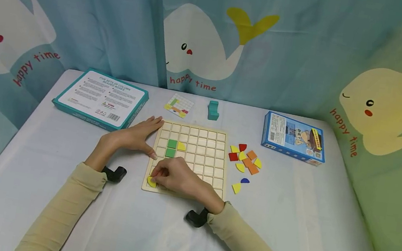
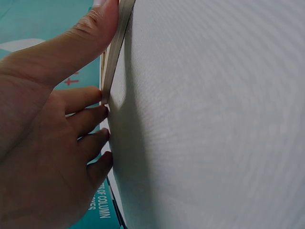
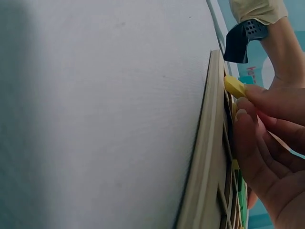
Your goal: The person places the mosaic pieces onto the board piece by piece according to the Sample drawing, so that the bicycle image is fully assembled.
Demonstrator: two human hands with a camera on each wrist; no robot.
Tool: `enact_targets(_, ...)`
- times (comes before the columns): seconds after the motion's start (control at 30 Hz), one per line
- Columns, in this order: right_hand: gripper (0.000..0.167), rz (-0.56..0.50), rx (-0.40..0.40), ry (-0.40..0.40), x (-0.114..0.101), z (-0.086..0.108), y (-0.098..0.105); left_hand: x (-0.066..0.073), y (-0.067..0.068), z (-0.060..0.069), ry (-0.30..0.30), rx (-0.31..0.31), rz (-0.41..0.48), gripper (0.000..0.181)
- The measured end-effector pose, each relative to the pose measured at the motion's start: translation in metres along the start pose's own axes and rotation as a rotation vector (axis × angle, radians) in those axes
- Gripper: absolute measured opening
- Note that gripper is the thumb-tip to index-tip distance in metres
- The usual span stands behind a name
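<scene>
A wooden grid board [image 1: 209,161] lies flat in the middle of the table. At its near left corner my right hand [image 1: 178,176] pinches a yellow rounded piece [image 3: 233,87] between thumb and fingers, over the corner cell. Whether that piece lies fully in the cell, I cannot tell. My left hand [image 1: 135,137] rests along the board's left edge, fingers extended, its thumb [image 2: 90,28] touching the board. Two green squares [image 1: 172,143] sit in cells one behind the other, with a yellow quarter-shaped piece [image 1: 181,146] beside the farther one. My right hand hides some near cells.
Loose red, orange and yellow pieces [image 1: 247,162] lie right of the board, with a blue half-disc [image 1: 245,180] nearer. Behind the board are a pattern card [image 1: 179,105] and a teal stand [image 1: 213,110]. A teal box [image 1: 100,97] lies back left, a blue box [image 1: 295,138] back right.
</scene>
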State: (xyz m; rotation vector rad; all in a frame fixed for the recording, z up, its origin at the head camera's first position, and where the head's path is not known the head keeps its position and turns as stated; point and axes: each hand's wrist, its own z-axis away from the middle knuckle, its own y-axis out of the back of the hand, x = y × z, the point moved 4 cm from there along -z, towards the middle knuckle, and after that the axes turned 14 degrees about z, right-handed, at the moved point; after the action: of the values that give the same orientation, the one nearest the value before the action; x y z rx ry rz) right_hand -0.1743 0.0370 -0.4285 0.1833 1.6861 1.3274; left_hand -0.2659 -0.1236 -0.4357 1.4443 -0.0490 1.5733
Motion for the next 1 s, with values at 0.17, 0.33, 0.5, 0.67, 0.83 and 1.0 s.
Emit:
enact_targets(0.17,0.004,0.028,0.007,-0.016,-0.001,0.0,0.001,0.001,0.0,0.0,0.006,0.001,-0.003,0.115)
enact_targets(0.33,0.016,0.048,-0.003,-0.011,-0.003,-0.002,-0.001,0.002,0.0,0.001,0.005,0.005,-0.009,0.114)
enact_targets(0.5,0.024,0.098,-0.034,-0.004,-0.006,-0.005,-0.002,0.003,0.001,0.002,0.02,0.008,-0.012,0.114)
enact_targets(0.67,0.023,0.083,-0.045,-0.015,-0.005,-0.004,0.0,0.004,0.001,0.002,0.023,0.01,-0.012,0.114)
enact_targets(0.83,0.022,0.031,-0.028,-0.009,-0.002,0.001,0.004,0.003,0.0,0.0,0.028,0.011,-0.017,0.116)
enact_targets(1.0,0.018,0.029,-0.006,-0.006,0.003,0.01,0.01,0.002,-0.001,-0.001,0.03,0.012,-0.015,0.116)
